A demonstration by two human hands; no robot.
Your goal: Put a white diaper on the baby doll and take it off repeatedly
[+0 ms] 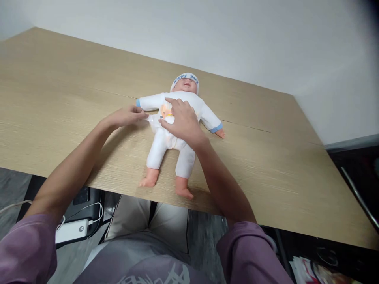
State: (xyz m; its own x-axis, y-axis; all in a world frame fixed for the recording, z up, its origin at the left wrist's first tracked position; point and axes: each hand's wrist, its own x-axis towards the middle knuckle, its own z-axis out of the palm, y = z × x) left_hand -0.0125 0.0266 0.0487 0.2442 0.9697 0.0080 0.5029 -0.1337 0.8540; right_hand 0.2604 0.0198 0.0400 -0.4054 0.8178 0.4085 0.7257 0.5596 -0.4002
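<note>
A baby doll (pixel 186 96) in a white outfit with blue cuffs lies on its back on the table, feet towards me. On its head is a white cap (pixel 186 76) with blue lettering. A thin white diaper (pixel 171 141) is around its hips, the side near my left hand stretched outward. My left hand (pixel 130 116) pinches the end of that diaper side between thumb and fingers. Across the doll's belly rests my right hand (pixel 185 120), thumb and fingers apart, partly covering the printed picture and the diaper's front.
The wooden table (pixel 74 86) reaches back to a pale wall (pixel 207 35). Below its front edge at left, a white power bank (pixel 72 231) with a cable lies on a black chair seat. Printed packages (pixel 310 272) are low at the right.
</note>
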